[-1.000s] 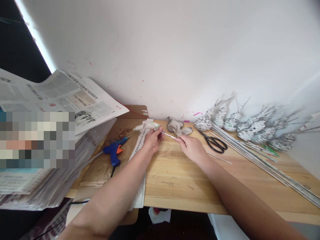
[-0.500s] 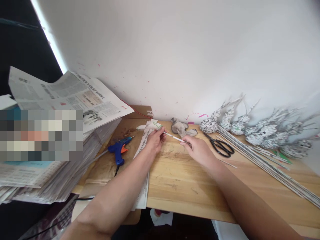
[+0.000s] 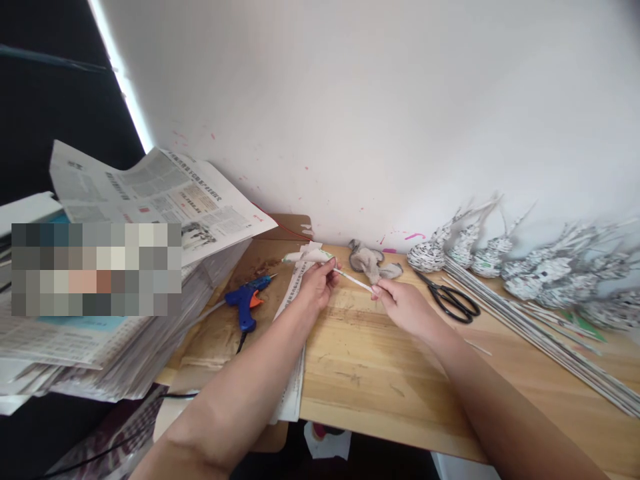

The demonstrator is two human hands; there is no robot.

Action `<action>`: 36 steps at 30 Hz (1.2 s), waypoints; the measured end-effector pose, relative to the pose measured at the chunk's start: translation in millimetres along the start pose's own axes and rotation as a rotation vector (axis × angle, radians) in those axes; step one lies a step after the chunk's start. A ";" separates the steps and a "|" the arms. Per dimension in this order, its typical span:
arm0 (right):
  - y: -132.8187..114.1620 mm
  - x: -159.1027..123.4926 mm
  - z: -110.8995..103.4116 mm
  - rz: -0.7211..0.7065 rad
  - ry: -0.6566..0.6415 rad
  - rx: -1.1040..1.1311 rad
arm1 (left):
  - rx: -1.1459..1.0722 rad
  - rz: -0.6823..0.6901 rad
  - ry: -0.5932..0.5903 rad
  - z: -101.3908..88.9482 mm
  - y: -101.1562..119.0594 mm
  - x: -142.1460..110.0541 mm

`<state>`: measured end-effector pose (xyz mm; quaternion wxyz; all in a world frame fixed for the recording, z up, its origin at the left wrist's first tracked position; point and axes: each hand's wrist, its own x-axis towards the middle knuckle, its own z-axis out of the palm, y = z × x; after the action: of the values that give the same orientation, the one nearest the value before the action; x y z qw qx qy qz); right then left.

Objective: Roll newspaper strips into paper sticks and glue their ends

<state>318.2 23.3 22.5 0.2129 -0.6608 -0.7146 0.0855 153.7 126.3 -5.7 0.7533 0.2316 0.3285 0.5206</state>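
A thin rolled newspaper tube (image 3: 354,278) stretches between my two hands above the wooden table. My left hand (image 3: 320,281) pinches its left part, where a wider, partly unrolled newspaper end (image 3: 309,255) flares out behind the fingers. My right hand (image 3: 393,297) grips the tube's other end between thumb and fingers. Under my left forearm lies a stack of newspaper strips (image 3: 295,300). Just beyond my right hand is a crumpled grey cloth (image 3: 370,261).
A blue glue gun (image 3: 244,307) lies left of the strips. Tall newspaper piles (image 3: 145,353) stand at far left. To the right are black scissors (image 3: 453,300), long paper tubes (image 3: 540,333) and several woven paper gourd shapes (image 3: 427,252) along the wall.
The view has turned slightly left, so everything sits further right. My hands are a little further apart, and more of the tube shows between them.
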 end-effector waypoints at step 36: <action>3.3 0.0 -2.5 -0.027 -0.022 -0.006 | -0.006 0.012 0.009 -1.2 1.7 2.1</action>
<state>322.2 23.2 23.4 0.2041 -0.6507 -0.7261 0.0879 152.3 128.9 -5.9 0.7493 0.2291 0.3288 0.5272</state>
